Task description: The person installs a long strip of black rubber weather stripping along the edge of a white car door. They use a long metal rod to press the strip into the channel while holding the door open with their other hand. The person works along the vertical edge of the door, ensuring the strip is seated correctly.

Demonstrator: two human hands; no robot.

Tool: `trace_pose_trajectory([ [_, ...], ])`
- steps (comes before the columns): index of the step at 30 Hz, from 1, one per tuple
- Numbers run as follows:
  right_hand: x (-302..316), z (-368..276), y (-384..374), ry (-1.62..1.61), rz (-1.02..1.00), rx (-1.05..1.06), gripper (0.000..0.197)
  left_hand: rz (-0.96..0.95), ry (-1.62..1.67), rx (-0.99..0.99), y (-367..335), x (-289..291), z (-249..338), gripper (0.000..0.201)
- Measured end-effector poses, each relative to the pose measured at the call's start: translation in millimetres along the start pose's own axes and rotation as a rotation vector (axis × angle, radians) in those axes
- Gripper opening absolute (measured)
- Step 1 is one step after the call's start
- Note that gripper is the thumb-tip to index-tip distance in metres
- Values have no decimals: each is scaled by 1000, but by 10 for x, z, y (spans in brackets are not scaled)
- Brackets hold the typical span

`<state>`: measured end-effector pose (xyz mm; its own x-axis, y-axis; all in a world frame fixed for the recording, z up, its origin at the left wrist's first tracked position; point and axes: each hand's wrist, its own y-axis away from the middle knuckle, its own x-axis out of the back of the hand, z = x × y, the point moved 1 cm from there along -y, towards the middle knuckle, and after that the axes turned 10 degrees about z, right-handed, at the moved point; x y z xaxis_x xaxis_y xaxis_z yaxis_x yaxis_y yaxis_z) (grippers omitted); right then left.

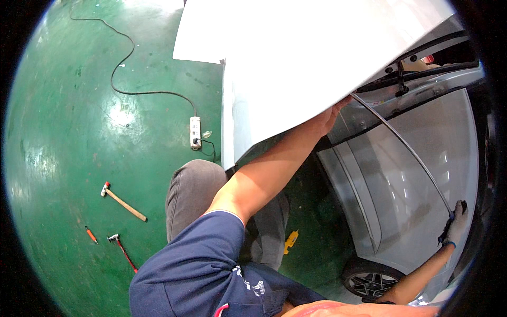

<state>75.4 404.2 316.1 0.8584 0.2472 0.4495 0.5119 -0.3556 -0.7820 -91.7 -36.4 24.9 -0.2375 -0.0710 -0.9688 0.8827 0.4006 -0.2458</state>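
Observation:
A long, slightly bowed metal rod (pixel 404 140) runs from the edge of an open white car door (pixel 296 58) down to the lower right. My right hand (pixel 455 224), in a grey glove with a blue cuff, is closed round the rod's lower end. The rod's upper end disappears behind the door's edge. Beside that point, my bare left hand (pixel 332 113) reaches up under the door edge. Its fingertips lie against or behind the panel and are partly hidden, so whether they grip the rod cannot be made out.
Behind the rod is the silver-grey car body (pixel 422 174), with a wheel (pixel 369 277) below. On the green floor lie a wooden-handled mallet (pixel 124 201), a red-handled hammer (pixel 122 251), an orange pen-like tool (pixel 91 234), a yellow object (pixel 290 241) and a corded power strip (pixel 195 132).

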Motion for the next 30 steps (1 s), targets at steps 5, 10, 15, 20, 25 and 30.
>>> trace_pose_trajectory([
  [5, 104, -129, 62, 71, 35, 37, 50, -21, 117, 12, -70, 106, -88, 25],
  [10, 141, -179, 101, 137, -24, -18, 51, 7, 39, 28, -63, 121, -87, 25],
  [15, -13, 653, -399, 97, 139, 283, 53, -13, 67, 9, -87, 84, -129, 25],
  [20, 46, -125, 140, 80, 45, 68, 50, -38, 25, 20, 39, -30, 54, 26],
  [25, 266, 231, -312, 123, 101, 254, 49, 1, 83, 20, -81, 81, -72, 27],
  [30, 39, -88, 85, 252, 67, 92, 49, -20, -4, 6, 14, -10, 7, 27],
])
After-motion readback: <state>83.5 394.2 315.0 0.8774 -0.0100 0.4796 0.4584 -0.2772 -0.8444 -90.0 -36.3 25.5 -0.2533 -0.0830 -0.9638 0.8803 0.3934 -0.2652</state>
